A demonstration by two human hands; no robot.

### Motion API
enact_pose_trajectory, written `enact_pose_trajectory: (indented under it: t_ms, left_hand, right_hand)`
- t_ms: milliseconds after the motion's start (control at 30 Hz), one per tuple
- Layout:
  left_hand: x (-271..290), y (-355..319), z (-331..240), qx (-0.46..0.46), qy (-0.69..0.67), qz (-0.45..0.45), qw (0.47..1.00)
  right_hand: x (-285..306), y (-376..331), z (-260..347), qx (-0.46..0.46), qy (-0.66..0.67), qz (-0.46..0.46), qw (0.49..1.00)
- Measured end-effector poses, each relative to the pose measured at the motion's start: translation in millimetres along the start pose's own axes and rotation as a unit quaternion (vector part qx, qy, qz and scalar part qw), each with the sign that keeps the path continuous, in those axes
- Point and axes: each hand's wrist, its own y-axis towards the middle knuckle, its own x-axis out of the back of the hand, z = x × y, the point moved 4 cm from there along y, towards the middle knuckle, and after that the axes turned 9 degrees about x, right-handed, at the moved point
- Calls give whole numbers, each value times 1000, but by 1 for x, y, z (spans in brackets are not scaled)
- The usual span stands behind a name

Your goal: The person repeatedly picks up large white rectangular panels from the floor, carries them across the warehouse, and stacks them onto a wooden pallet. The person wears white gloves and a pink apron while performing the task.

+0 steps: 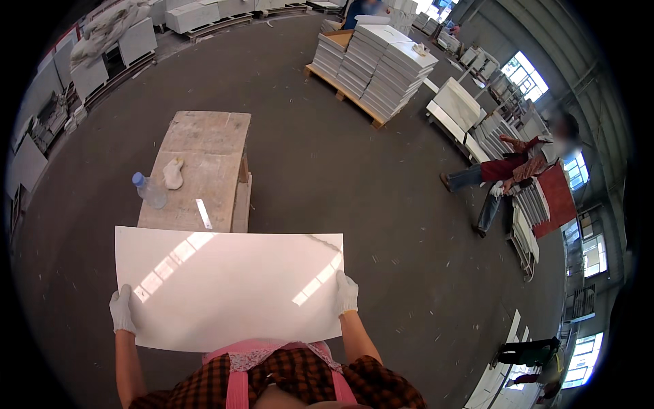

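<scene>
A large glossy white rectangular tile (225, 290) spans the space in front of my body, its surface catching bright window reflections. My left hand (122, 310), in a white glove, grips the tile's left edge. On the opposite edge my right hand (347, 293), also gloved in white, has its thumb over the top face and the other fingers partly hidden. Just beyond the tile's far edge stands a worn wooden bench (204, 146). On it are a clear plastic bottle with a blue cap (151, 191) and a crumpled whitish cloth or glove (173, 174).
Stacked white tiles (381, 65) rest on a wooden pallet (347, 97) ahead. A person (511, 167) walks at the right, near slabs on racks (458, 109). Another person (535, 361) is at the lower right. Slabs (88, 75) line the far left over a grey floor (300, 170).
</scene>
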Motion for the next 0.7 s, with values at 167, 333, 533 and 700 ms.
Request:
enact_pose_trajectory:
  t_ms: [167, 333, 533, 700]
  left_hand:
    - [-109, -70, -28, -119, -58, -34, 991]
    - [-221, -88, -86, -133, -48, 17, 990]
    - [-365, -49, -137, -124, -55, 67, 988]
    - [-486, 32, -224, -145, -50, 70, 986]
  right_hand:
    - [89, 69, 22, -69, 103, -14, 992]
    - [137, 139, 26, -16, 236, -93, 967]
    - [145, 236, 23, -12, 276, -128, 952]
    - [104, 349, 87, -1, 345, -110, 932]
